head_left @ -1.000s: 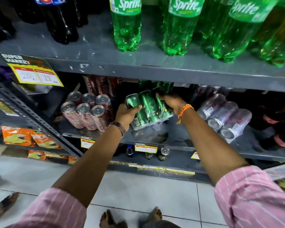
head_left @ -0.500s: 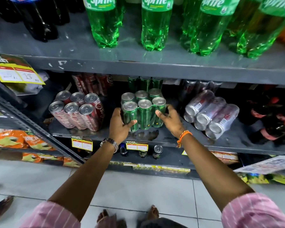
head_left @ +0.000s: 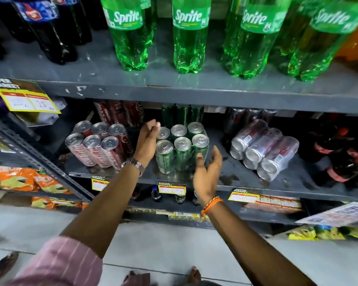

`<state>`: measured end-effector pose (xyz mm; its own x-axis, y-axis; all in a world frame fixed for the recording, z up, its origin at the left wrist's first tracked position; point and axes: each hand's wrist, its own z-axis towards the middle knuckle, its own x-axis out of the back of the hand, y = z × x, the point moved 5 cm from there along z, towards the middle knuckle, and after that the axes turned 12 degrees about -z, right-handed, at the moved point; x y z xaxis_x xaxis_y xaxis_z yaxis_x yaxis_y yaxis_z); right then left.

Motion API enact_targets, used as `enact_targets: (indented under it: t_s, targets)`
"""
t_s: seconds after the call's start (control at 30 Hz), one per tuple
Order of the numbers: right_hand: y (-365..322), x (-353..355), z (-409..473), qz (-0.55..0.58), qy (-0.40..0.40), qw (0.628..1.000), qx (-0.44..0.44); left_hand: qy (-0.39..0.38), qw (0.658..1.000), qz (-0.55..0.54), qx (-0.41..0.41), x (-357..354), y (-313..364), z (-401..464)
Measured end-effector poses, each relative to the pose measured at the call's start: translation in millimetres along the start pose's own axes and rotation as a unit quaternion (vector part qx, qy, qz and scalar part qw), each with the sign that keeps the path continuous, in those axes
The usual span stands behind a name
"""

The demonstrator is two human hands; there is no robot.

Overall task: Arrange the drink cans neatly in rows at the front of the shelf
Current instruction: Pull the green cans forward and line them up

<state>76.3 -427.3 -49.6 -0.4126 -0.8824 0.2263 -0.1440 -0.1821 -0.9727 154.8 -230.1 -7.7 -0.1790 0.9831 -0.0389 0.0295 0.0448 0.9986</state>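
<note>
A shrink-wrapped pack of green cans [head_left: 182, 149] stands upright near the front of the middle shelf [head_left: 246, 186]. My left hand [head_left: 147, 141] hovers open just left of the pack, fingers apart, holding nothing. My right hand [head_left: 207, 174] is open in front of the pack's right corner, a little apart from it. A pack of red cans [head_left: 97, 145] stands tilted to the left. A pack of silver cans [head_left: 265, 149] lies on its side to the right. More green cans [head_left: 182, 114] stand at the back.
Green Sprite bottles [head_left: 190, 38] and dark cola bottles [head_left: 48, 32] fill the shelf above. Dark bottles with red caps [head_left: 343, 153] stand at the far right. Yellow price tags [head_left: 171, 187] hang on the shelf edge. Small bottles sit on the lower shelf. Snack bags [head_left: 19, 178] lie at the left.
The tilted green pack was set upright on the shelf. Both hands have let go of it and drawn back, open.
</note>
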Motion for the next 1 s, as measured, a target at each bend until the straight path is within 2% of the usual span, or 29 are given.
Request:
enact_targets:
  t_s: [0.17, 0.4, 0.57, 0.73, 0.8, 0.93, 1.0]
  targets:
    - [-13, -21, -10, -0.001, -0.021, 1.0, -0.002, -0.072, 0.993, 0.037, 0.08, -15, -4, 18]
    - [-7, -16, 28, 0.015, -0.039, 0.999, -0.008, -0.036, 0.998, 0.015, 0.047, -8, -10, -14]
    - [-14, -24, 72, -0.017, -0.109, 0.994, -0.01, -0.011, 0.999, -0.026, 0.044, -13, -18, -45]
    - [-25, -28, 103, -0.078, -0.19, 0.978, 0.023, -0.026, 0.996, -0.043, 0.071, -15, -24, -60]
    - [-28, -22, 107, -0.06, -0.179, 0.982, 0.021, -0.013, 0.996, -0.044, 0.079, -12, -17, -49]
    - [-25, -1, 79, -0.01, -0.045, 0.998, 0.03, -0.019, 0.999, -0.004, 0.047, -18, 10, -7]
    - [-20, -3, 48, 0.007, -0.017, 0.999, 0.049, -0.025, 0.999, 0.032, 0.029, -27, 15, 20]
